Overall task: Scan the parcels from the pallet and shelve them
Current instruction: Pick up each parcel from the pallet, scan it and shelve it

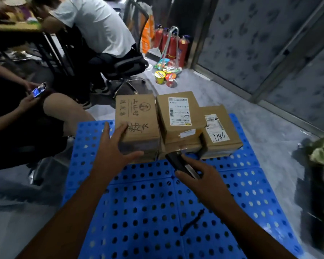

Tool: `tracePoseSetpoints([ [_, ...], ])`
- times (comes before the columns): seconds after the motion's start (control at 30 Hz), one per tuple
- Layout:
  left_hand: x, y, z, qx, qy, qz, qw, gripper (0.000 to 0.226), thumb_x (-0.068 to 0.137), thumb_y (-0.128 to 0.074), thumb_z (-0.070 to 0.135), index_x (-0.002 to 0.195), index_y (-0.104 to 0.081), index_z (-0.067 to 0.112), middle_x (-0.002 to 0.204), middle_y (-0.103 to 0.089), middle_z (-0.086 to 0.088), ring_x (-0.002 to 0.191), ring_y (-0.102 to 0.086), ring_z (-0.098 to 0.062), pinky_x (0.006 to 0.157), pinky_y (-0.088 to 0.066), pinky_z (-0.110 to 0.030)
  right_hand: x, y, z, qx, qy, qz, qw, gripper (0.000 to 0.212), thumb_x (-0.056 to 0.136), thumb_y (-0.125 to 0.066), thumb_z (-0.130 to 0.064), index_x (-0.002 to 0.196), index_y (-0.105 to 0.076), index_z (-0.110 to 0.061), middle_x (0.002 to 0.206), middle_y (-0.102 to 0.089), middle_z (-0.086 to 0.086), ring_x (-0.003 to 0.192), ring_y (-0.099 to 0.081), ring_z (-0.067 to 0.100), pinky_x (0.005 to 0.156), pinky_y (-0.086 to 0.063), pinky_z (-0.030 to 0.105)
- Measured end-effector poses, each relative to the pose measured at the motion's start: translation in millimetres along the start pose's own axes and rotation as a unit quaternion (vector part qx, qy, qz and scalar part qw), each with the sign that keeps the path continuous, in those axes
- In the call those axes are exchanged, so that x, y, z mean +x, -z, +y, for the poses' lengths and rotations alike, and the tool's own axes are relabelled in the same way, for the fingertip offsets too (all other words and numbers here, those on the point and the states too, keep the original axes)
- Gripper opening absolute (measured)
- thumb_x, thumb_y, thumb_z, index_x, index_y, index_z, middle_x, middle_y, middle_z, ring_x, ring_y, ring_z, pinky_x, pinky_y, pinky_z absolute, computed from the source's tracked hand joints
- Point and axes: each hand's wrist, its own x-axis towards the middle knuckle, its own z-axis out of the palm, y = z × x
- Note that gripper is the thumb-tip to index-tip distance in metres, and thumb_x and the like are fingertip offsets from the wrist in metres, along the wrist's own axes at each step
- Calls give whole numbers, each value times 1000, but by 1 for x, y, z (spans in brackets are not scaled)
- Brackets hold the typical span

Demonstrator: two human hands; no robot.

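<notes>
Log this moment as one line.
left hand: touches printed carton | right hand: grips black scanner | blue pallet: holds labelled cartons

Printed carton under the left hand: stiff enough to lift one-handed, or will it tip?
Likely stiff: the printed carton shows square edges. The left hand covers only its near corner, so it may tilt. Smooth cardboard probably slides.

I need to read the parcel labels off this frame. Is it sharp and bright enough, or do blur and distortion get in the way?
Head view: dim, darkest at left; the wide angle bends the edges of the pallet; print on the middle parcel is too small to read; handwritten digits on the right parcel are legible; the scanner in the right hand is blurred.
</notes>
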Motion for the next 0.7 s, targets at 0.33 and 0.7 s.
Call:
tracePoseSetpoints([
  [0.33,-16,-15,-7,-47,-74,46,995,84,82,-83,27,154,-41,19,151,-48,1,126,-41,3,103,-43,-21,-10,13,9,7,-6,25,1000,62,81,-74,-56,138,-51,-52,138,-53,-18,105,-60,-5,74,-50,10],
  [0.7,-211,-76,20,-77,-47,65,994,85,79,-85,17,141,-44,58,148,-41,37,139,-44,-13,107,-48,-44,-75,61,93,8,-20,-19,1000,63,86,-73,-50,144,-49,-41,139,-55,-9,72,-67,3,60,-55,18],
])
